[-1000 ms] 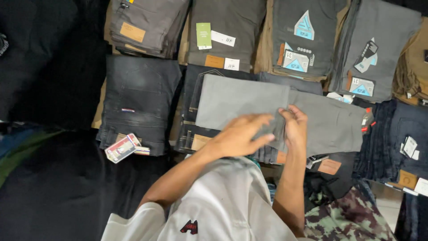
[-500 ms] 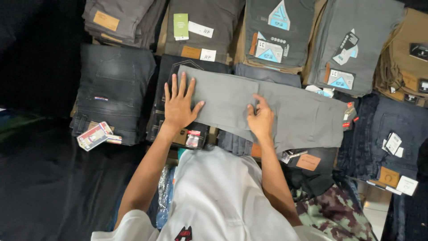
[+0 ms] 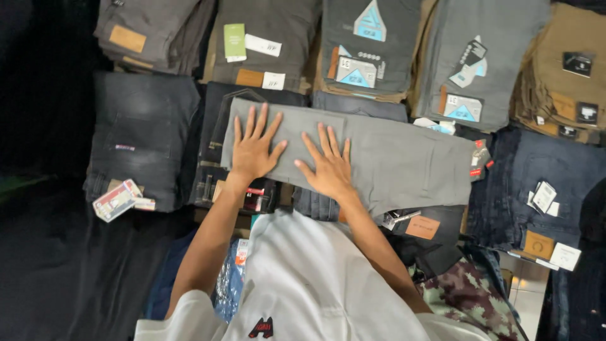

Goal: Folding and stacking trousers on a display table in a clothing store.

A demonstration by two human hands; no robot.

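The person wears a white short-sleeved shirt (image 3: 309, 284) of plain, smooth cloth, seen from above so that it fills the lower middle of the head view. The sleeves end above the elbows, and both forearms are bare down to the wrists. Low on the shirt front sits a small emblem (image 3: 261, 328) in black and red, a compact shape with pointed upper corners; its detail is too small to make out. The cloth shows soft folds across the chest and a faint seam line running down the middle. The left hand (image 3: 252, 151) and the right hand (image 3: 328, 169) are bare, with no rings, watch, bracelet or glove on either.
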